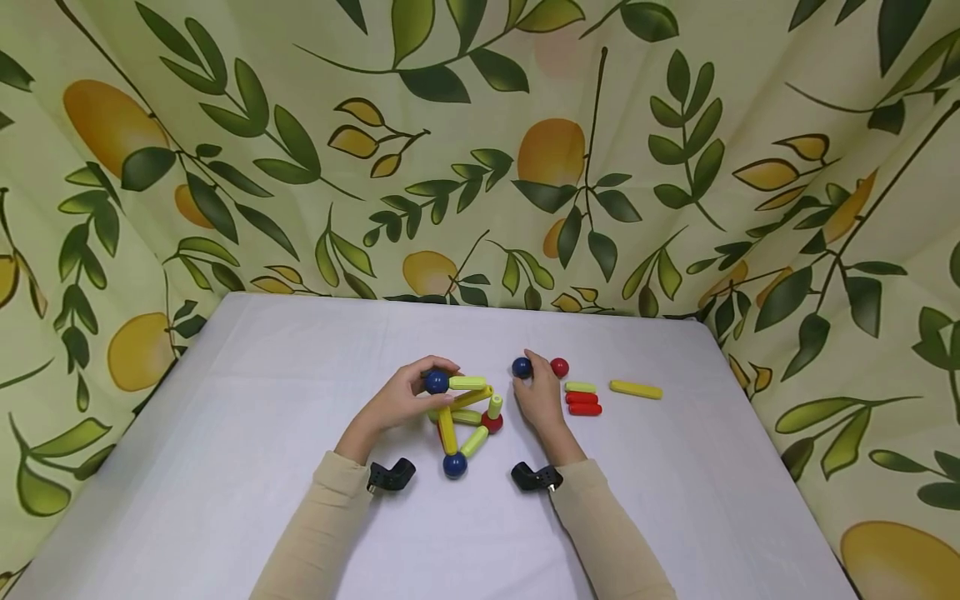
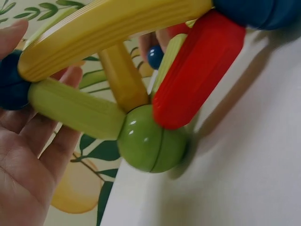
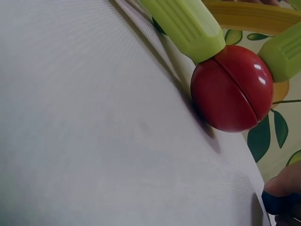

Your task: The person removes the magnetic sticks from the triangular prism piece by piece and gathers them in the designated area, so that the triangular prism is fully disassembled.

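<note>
My left hand (image 1: 397, 398) grips a blue ball (image 1: 437, 382) at the top of a frame of sticks and balls, thumb and fingers on either side. From that ball run a light-green stick (image 1: 468, 382) and a curved yellow stick (image 1: 447, 431), which meets a lower blue ball (image 1: 454, 465). A red stick (image 2: 200, 70) and a green ball (image 2: 150, 141) form the frame's near left side. Its red ball (image 3: 233, 89) rests on the table, light-green sticks joined to it. My right hand (image 1: 542, 398) pinches a separate blue ball (image 1: 521, 367) to the right.
Beside the right hand lie a loose red ball (image 1: 559, 367), a short light-green stick (image 1: 581, 387) and two red sticks (image 1: 584, 409). Farther right is a yellow stick (image 1: 636, 390). A leaf-patterned curtain (image 1: 465, 208) surrounds the white table (image 1: 247, 433).
</note>
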